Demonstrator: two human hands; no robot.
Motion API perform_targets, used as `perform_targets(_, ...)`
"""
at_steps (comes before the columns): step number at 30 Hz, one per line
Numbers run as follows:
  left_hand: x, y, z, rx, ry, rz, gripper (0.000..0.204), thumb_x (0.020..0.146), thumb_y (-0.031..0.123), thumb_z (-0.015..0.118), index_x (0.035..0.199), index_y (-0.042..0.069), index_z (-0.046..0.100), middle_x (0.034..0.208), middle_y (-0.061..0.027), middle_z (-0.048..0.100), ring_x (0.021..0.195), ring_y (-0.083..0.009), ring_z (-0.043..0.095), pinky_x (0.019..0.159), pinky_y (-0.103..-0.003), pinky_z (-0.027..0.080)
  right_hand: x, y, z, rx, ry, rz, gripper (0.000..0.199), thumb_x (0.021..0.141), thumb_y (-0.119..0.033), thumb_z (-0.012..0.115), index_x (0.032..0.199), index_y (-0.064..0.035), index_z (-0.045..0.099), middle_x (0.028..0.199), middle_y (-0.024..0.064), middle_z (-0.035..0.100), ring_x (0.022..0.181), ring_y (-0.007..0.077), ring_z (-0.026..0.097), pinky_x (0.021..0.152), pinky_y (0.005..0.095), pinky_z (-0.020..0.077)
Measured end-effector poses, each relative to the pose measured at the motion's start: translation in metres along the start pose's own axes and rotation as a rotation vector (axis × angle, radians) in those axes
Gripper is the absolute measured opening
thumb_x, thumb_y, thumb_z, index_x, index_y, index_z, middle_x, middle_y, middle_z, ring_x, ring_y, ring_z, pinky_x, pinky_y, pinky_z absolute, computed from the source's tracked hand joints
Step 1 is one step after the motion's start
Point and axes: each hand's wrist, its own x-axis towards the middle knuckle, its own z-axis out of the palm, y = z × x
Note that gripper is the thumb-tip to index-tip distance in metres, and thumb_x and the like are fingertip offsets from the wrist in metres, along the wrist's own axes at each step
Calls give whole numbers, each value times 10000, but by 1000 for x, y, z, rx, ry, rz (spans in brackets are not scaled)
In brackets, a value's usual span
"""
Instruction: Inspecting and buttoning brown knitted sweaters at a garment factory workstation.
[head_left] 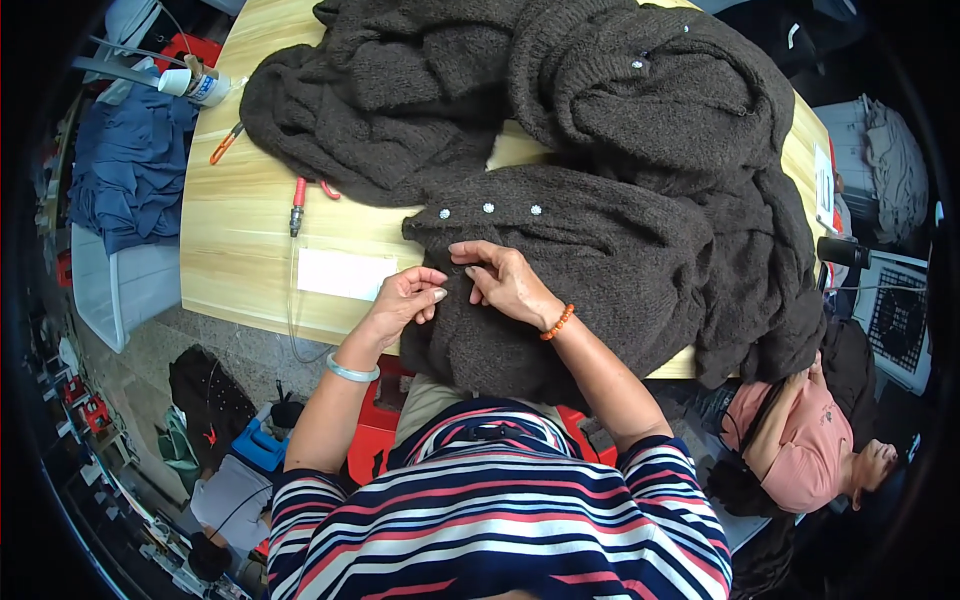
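Observation:
A dark brown knitted garment (600, 270) lies over the table's near edge and toward my body. Three round, shiny light buttons (488, 208) sit in a row along its upper left edge. Just below them, my left hand (408, 300) has thumb and index finger pinched together; whatever is between them is too small to see. Close to its right, my right hand (508, 280) hovers over the knit, thumb and index finger drawn together, the other fingers stretched to the left. Any small item in its pinch cannot be made out.
More brown knitwear (400, 110) is heaped at the back, including a bundled piece (680, 100) with shiny buttons. On the table (225, 270) lie a white paper (346, 274), a red-handled tool with a cord (298, 207) and an orange cutter (226, 144). A person in pink (805, 440) sits at right.

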Motion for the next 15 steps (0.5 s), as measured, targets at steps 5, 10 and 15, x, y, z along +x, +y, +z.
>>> perform_targets(5, -2, -2, 3, -16, -6, -3, 224, 882, 27, 685, 1085, 9, 593, 844, -16, 627, 601, -47, 549, 509, -169, 424, 1, -1, 3, 19, -22, 19, 378, 952, 0, 488, 1329, 20, 500, 1190, 110, 641, 666, 72, 581, 619, 225, 525)
perform_targets(10, -11, 3, 13, -16, 127, 140, 150, 871, 27, 699, 994, 13, 614, 774, -5, 622, 608, -49, 570, 539, -166, 452, -7, -6, 6, -254, -72, -89, 357, 834, -108, 689, 1154, 37, 629, 916, 181, 699, 661, 162, 637, 648, 312, 524)
perform_targets(15, -15, 0, 16, 35, 119, 255, 133, 875, 33, 695, 975, 15, 609, 762, -9, 621, 616, -50, 576, 549, -176, 467, -10, 0, 10, -222, 19, -114, 258, 804, -162, 746, 949, 44, 689, 753, 152, 669, 619, 177, 606, 603, 322, 490)
